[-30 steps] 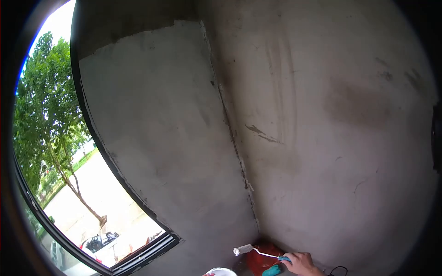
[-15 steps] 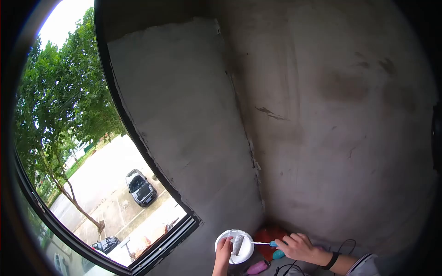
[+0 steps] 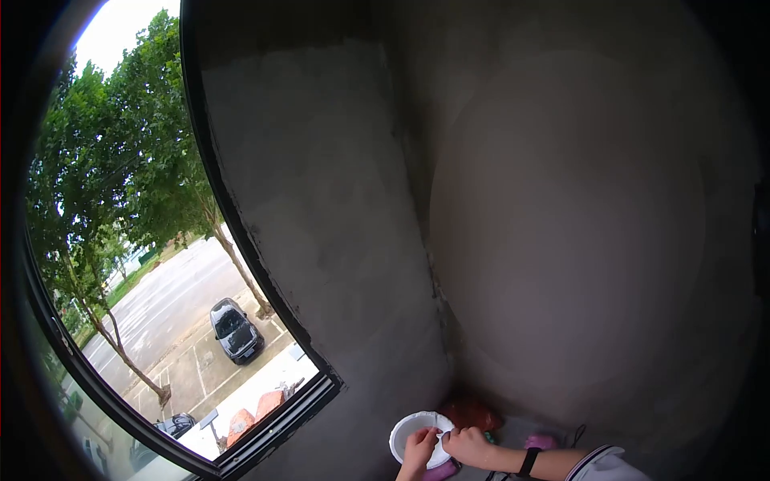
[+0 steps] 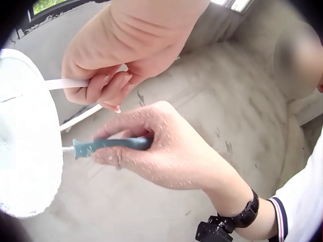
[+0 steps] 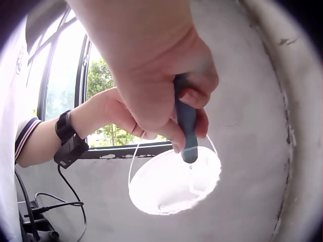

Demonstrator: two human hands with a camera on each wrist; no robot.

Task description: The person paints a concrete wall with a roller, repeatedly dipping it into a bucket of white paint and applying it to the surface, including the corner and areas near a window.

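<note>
A white bucket [image 3: 397, 439] hangs low in the head view, held up by its thin handle [image 4: 65, 83]. My left hand [image 4: 126, 50] has its fingers curled round that handle. Close beside it, my right hand [image 4: 161, 146] grips the blue-green handle of a paint roller [image 5: 187, 126]. White specks dot the back of the right hand. In the right wrist view the roller's metal rod points down into the bucket, over white, glaring contents. The roller's head is hidden by glare there, and by the hands in the head view.
Bare grey walls meet at a corner [image 3: 437, 297] ahead. To the left is a window frame [image 3: 281, 417], with trees and a parked car [image 3: 237, 330] outside. A reddish thing [image 3: 473, 413] and a pink thing [image 3: 541, 441] lie low down. Black cables [image 5: 73, 201] hang near my body.
The roller, first held clear of the bucket to its right, has gone down into it. Both hands have come close together. The bucket has come more into view from the bottom edge.
</note>
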